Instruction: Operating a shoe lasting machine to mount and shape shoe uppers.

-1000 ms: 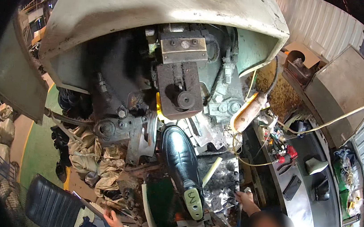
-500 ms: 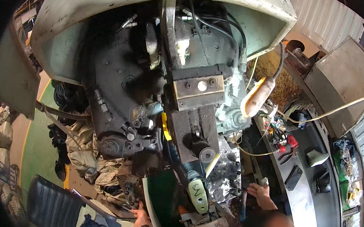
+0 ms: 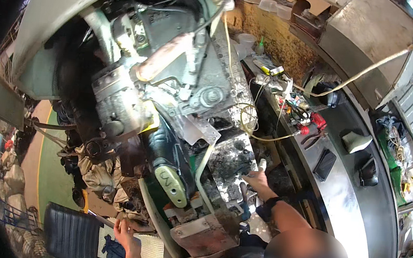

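Note:
My right hand (image 3: 260,182) reaches over a grimy, oily metal plate (image 3: 230,162) on the right flank of a large dark machine (image 3: 182,29). Its fingers are apart, and one has a white covering at its tip. I cannot tell whether the fingers touch the metal. My left hand (image 3: 125,233), loosely open with nothing visible in it, is in the air at the lower left, beside a chair (image 3: 71,233). Between the hands are a pale green, rounded metal end piece (image 3: 171,185) with a dark marking and a worn metal cover (image 3: 204,235). A hanging work lamp (image 3: 165,57) lights the machine.
On the right, a long bench (image 3: 342,211) carries a phone (image 3: 324,164), pliers (image 3: 313,139), a red tool (image 3: 317,122) and loose cables. A pale cable (image 3: 271,139) loops between bench and machine. Crumpled cloth (image 3: 99,175) lies left of the machine.
The view has shifted, so the machine and lamp appear farther left. My right hand is now over the oily plate. My left hand appears lower and farther left, beside the chair.

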Motion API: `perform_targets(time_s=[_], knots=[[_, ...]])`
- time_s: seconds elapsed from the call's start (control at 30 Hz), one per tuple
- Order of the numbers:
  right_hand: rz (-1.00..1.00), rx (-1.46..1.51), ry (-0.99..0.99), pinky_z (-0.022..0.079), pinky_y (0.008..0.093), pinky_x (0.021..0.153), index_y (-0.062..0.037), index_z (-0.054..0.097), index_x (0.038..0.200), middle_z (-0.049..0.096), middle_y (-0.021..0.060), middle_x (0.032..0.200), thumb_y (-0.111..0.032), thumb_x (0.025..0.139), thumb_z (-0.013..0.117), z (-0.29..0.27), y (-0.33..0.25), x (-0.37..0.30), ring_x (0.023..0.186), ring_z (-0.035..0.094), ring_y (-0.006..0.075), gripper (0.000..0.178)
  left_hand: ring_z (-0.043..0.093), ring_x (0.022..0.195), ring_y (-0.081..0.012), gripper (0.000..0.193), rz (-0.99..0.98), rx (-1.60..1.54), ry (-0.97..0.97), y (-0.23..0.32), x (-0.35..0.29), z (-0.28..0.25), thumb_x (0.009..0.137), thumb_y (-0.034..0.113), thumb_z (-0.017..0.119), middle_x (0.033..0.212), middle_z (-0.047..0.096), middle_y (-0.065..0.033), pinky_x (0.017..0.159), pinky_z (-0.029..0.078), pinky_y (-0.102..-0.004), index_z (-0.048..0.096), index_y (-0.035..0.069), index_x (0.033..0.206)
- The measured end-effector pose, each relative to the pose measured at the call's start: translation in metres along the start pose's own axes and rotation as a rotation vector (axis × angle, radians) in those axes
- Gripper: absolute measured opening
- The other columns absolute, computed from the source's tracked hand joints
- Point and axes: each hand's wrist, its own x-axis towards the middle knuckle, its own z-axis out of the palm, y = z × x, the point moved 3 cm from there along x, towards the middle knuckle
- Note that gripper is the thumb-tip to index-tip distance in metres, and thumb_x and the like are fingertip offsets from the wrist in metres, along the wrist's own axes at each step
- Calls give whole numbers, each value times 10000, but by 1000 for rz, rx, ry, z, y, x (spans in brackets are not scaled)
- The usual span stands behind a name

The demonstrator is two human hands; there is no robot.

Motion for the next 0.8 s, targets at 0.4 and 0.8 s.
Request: perform_targets(time_s=[0.4,0.8], knots=[[-210,-13,375,537,417,937,46,457,1386,644,246,1197,-268,741,832,-20,-28,-25,1052,671,346,810,609,1257,-258,422,268,-14,-420,117,-114,135,1054,111,585,1376,605,-202,1076,493,-371,471,-35,1433],[-550,263,-123,538,356,598,52,671,926,714,109,715,-166,912,736,-23,-191,-149,655,710,177,229,463,1320,-276,1151,884,413,-425,154,-186,254,738,48,891,1460,424,-196,1152,368,-398,150,18,1619]])
